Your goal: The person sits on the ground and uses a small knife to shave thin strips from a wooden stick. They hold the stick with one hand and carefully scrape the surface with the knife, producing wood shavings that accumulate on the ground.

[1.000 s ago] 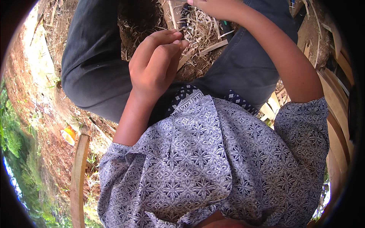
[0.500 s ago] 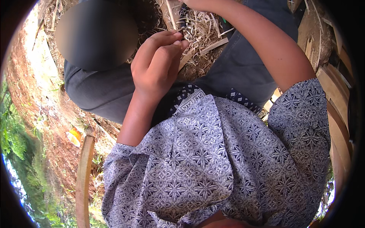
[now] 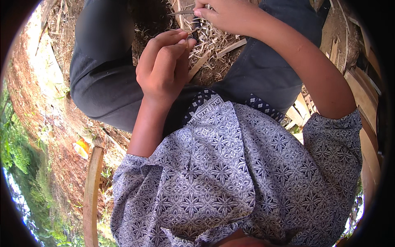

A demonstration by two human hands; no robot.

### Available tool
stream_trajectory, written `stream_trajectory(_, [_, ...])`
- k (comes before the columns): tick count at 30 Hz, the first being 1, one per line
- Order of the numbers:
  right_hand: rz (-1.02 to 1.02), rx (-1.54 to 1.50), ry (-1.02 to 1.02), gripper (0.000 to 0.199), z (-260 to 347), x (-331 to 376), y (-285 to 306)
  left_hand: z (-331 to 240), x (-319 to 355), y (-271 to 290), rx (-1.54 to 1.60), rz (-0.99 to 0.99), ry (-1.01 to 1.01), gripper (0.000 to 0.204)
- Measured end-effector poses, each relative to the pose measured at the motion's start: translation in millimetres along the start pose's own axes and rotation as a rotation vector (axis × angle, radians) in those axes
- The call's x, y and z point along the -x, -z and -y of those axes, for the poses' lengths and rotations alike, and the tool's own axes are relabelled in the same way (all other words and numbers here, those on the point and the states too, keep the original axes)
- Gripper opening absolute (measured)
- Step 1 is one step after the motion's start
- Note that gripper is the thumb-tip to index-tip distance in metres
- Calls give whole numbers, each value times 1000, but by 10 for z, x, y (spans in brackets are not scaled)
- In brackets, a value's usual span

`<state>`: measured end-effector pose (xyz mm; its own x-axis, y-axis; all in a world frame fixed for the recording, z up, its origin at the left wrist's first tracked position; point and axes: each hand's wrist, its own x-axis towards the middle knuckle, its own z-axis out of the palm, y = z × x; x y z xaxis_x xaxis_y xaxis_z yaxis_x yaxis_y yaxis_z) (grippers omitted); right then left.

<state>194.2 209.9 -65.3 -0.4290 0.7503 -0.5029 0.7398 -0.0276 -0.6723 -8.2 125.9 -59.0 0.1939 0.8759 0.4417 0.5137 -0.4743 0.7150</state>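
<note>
My left hand [image 3: 162, 64] is closed, its thumb and fingers pinched on the near end of a thin pale wooden strip [image 3: 180, 7], which runs up past the top edge of the view. Further up and to the right, my right hand [image 3: 224, 15] is closed round a knife [image 3: 182, 12]. The narrow dark blade points left across the strip, and the handle is hidden in the fingers. Curly wood shavings [image 3: 212, 33] lie on the ground between my legs, beyond both hands.
Flat wood offcuts [image 3: 231, 48] lie among the shavings. A long bent slat [image 3: 91, 197] stands at my left, near an orange object [image 3: 81, 148] on reddish soil. More wooden slats [image 3: 364, 92] are stacked at my right. My dark trouser legs [image 3: 105, 96] flank the work spot.
My right hand has come down and nearer, bringing the knife blade into view. The left hand has shifted slightly left and up, still pinched.
</note>
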Motion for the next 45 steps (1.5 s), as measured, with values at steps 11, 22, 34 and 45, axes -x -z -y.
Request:
stream_trajectory(11, [-190, 28, -143, 23, -776, -637, -392, -32, -10, -34, 19, 39, -6, 25])
stream_trajectory(22, [3, -20, 15, 24, -128, -6, -13, -21, -31, -50, 14, -22, -20, 24])
stream_trajectory(34, [-210, 5, -43, 19, -622, -635, -544, -63, -41, -54, -35, 20, -4, 25])
stream_trajectory(45, [-98, -124, 18, 20, -227, -137, -192, -21, -47, -3, -87, -35, 18, 27])
